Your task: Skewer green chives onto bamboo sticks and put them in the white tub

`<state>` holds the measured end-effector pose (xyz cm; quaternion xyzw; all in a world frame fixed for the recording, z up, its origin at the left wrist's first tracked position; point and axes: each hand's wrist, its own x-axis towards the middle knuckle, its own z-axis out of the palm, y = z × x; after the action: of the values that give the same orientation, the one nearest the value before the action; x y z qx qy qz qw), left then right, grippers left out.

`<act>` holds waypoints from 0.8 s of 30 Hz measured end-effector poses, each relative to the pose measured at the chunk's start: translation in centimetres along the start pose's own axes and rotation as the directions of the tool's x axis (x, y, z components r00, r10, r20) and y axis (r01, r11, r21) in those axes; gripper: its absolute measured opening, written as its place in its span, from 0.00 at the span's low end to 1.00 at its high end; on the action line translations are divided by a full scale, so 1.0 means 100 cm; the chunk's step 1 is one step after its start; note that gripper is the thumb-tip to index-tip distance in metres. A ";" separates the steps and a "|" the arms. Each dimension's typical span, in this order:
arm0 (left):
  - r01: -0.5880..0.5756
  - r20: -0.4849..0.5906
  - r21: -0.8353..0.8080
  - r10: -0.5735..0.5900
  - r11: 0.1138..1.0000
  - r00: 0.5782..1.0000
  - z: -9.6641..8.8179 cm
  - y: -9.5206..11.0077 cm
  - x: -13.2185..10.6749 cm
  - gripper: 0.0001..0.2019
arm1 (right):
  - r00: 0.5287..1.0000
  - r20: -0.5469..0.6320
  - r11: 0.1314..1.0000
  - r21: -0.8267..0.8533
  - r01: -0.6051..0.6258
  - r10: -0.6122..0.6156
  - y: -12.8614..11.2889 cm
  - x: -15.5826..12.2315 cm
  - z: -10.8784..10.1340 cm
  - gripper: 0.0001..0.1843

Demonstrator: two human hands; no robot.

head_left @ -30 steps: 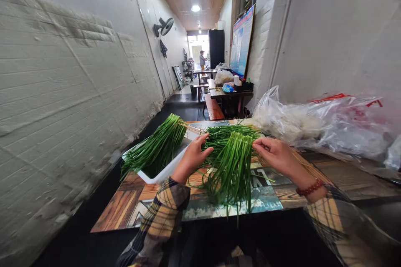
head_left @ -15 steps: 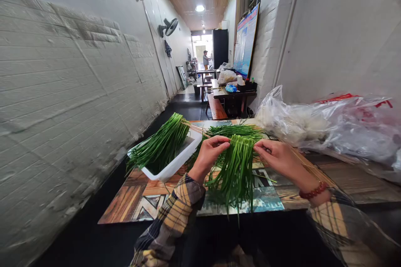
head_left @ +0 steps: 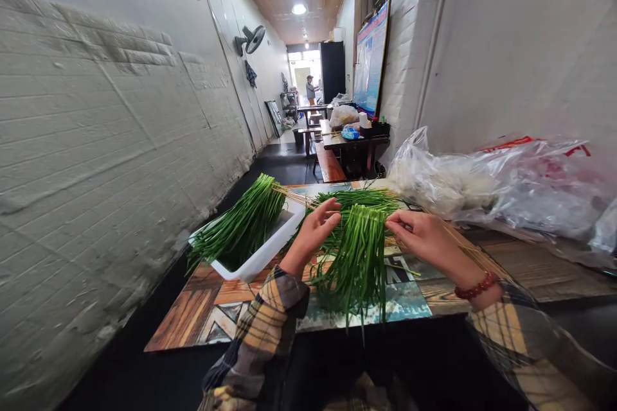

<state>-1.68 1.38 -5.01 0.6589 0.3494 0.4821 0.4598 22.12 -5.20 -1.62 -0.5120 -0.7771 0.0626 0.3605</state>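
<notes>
A fan of green chives (head_left: 359, 257) threaded on a thin wooden skewer hangs over the patterned table (head_left: 193, 311). My right hand (head_left: 421, 237) pinches the skewer at the right end of the chives. My left hand (head_left: 315, 231) is at the left end, fingers curled and partly apart, touching the chive tops. More loose chives (head_left: 366, 198) lie on the table behind the fan.
A white tray (head_left: 263, 257) at the left holds a bundle of skewered chives (head_left: 243, 225). Clear plastic bags (head_left: 491, 183) lie at the right against the wall. A brick wall runs along the left. Far down the corridor stand tables, a bench and a person.
My left hand came up to the top of the chive fan, closed on it, then loosened its fingers. My right hand kept its pinch on the skewer.
</notes>
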 end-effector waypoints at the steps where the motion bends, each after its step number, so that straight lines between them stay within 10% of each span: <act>1: 0.019 0.142 -0.102 -0.004 0.995 0.990 0.005 0.004 -0.003 0.27 | 1.000 0.000 1.000 -0.001 0.001 -0.001 -0.001 0.001 0.000 0.13; 4: 0.128 0.371 -0.219 -0.038 0.967 0.928 0.019 0.008 -0.010 0.28 | 1.000 -0.005 1.000 -0.011 0.009 -0.009 -0.004 0.003 0.000 0.12; 18: 0.167 0.259 -0.360 -0.074 0.918 0.963 0.028 0.016 -0.013 0.18 | 0.954 0.123 0.947 -0.141 0.289 -0.273 -0.040 0.049 0.006 0.16; 24: 0.295 0.372 -0.296 -0.175 0.908 0.912 0.020 -0.017 -0.029 0.19 | 0.948 0.023 0.945 -0.072 0.318 -0.317 -0.043 0.075 -0.014 0.13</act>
<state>-0.63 -1.22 -7.73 0.5926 0.2532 0.3561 0.6767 18.12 -1.31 5.14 -0.3932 -0.8530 -0.0227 0.3423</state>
